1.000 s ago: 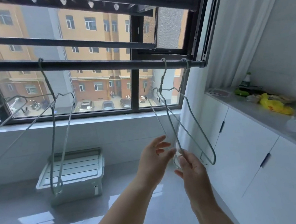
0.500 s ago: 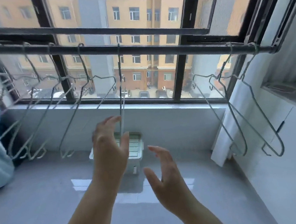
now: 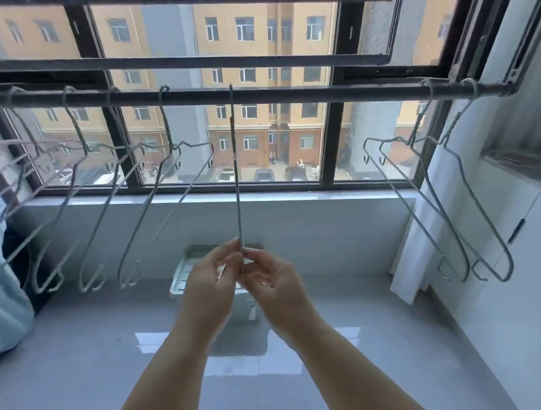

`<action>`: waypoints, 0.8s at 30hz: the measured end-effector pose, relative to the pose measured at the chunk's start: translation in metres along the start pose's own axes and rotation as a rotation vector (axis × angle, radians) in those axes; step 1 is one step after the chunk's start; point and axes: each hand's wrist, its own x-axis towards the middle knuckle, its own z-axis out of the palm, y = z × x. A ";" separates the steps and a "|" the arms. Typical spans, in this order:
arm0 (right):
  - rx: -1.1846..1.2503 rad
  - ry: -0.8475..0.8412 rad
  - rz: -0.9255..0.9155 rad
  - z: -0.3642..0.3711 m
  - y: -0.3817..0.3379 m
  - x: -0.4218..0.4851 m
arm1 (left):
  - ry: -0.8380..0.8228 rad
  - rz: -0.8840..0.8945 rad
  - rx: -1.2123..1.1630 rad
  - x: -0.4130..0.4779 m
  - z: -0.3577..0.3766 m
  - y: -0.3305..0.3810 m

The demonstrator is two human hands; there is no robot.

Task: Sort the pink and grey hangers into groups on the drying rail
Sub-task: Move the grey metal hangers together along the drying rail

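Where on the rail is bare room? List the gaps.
Free: dark metal drying rail between the edge-on grey wire hanger pinched by left hand and right hand, and the two grey hangers rightward. Crowded: the row of grey hangers leftward.

Showing a left forearm [image 3: 167, 376] and a right forearm [image 3: 342, 357], both bare right down to the lower edge of the view. Ending in a bare left hand [image 3: 209, 288] and a bare right hand [image 3: 279, 284], with slender fingers.

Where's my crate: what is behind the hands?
A pale slatted crate on the floor; the left hand, right hand and the hanger they pinch hide its middle.
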 end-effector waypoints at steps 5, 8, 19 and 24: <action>0.083 0.080 -0.048 -0.030 -0.009 -0.009 | -0.084 -0.026 -0.203 0.009 0.024 0.017; 0.027 0.155 -0.080 -0.051 -0.011 -0.019 | -0.144 -0.028 -0.258 0.007 0.046 0.027; -0.074 0.351 -0.092 -0.127 -0.010 -0.058 | -0.358 -0.067 -0.313 -0.011 0.130 0.055; -0.054 0.357 -0.066 -0.141 -0.009 -0.062 | -0.377 -0.071 -0.320 -0.011 0.146 0.054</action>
